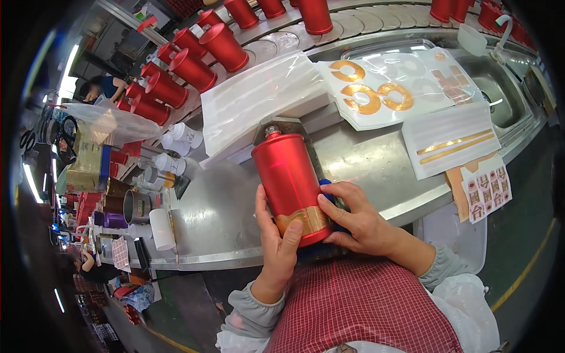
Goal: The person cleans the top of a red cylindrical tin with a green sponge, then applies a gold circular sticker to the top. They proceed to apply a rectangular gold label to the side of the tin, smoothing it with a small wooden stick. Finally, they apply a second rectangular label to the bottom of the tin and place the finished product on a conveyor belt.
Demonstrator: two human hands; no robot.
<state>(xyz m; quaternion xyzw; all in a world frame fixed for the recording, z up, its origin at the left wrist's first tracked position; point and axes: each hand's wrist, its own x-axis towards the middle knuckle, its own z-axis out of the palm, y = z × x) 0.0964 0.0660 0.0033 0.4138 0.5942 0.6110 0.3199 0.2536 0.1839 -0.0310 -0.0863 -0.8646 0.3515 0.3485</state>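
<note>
A red bottle (287,167) with a clear, faceted-looking neck lies tilted before me, its base toward me. A gold band (311,221) wraps round its lower end. My left hand (276,250) is closed round the base's left side, thumb over the gold band. On the right side, my right hand (368,226) grips the bottle, its thumb at the band's edge. Beside the right index finger shows a blue object (325,189), mostly hidden, so its kind is unclear. A dark angular stand or block is partly visible behind the bottle's neck.
Sheets with gold ring stickers (362,97) and gold strips (456,146) lie at right, near a sink (503,100). A white-covered block (265,100) stands behind the bottle. Several red bottles (223,47) line the conveyor. White cups, a metal pot (136,207) and a paper roll (162,229) stand left.
</note>
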